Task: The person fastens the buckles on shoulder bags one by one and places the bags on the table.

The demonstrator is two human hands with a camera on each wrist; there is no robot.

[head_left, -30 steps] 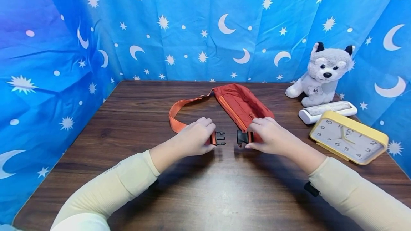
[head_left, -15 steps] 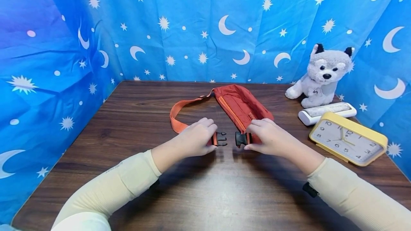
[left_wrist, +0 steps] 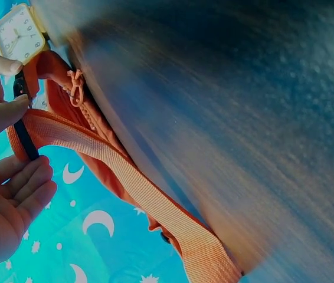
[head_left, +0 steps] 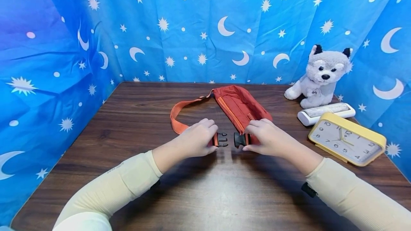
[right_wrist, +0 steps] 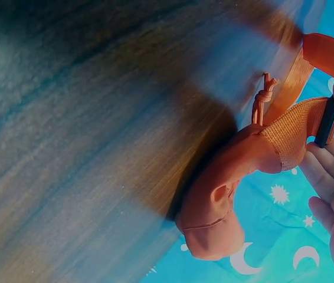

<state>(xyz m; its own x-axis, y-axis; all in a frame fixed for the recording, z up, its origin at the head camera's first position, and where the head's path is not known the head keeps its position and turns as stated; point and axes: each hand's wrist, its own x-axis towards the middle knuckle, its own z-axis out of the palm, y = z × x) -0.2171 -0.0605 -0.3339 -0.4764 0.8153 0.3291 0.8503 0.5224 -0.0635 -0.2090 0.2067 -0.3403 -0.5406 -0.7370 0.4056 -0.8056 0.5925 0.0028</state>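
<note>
A rust-red waist bag (head_left: 242, 104) with an orange zip lies on the table, its orange strap (head_left: 179, 111) looping out to the left. My left hand (head_left: 197, 138) pinches the pronged half of the black buckle (head_left: 222, 139) at the strap's end, thumb on one side and fingers on the other. Facing it across a small gap, the socket half of the buckle (head_left: 239, 139) is pinched by my right hand (head_left: 266, 138). In the right wrist view, a short orange webbing (right_wrist: 294, 132) runs from that black half to the bag (right_wrist: 220, 206).
At the right stand a grey-and-white plush dog (head_left: 324, 77), a white oblong case (head_left: 327, 113) and a yellow alarm clock (head_left: 346, 140). A blue curtain (head_left: 192, 27) with moons and stars surrounds the back and sides of the dark wooden table (head_left: 199, 195).
Both hands have drawn slightly toward each other, so the gap between the two buckle halves is narrower. The bag has barely moved.
</note>
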